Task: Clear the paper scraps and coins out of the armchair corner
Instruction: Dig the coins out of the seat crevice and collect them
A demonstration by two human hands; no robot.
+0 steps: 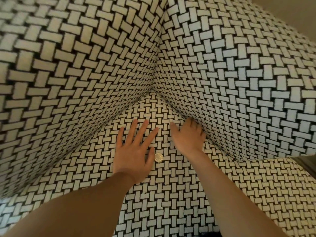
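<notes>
The left grip (132, 151) lies flat on the seat (171, 194), fingers straight and spread, pointing toward the armchair's back corner (150, 90). A coin (158, 157) lies on the seat just beside its thumb, between the two grips. The right grip (188, 135) is at the crease where the seat meets the side panel (239, 91). Its fingers are bent with the tips hidden in the crease, and I cannot tell whether they pinch anything. A few pale specks (143, 193) lie on the seat closer to the camera, too small to identify.
</notes>
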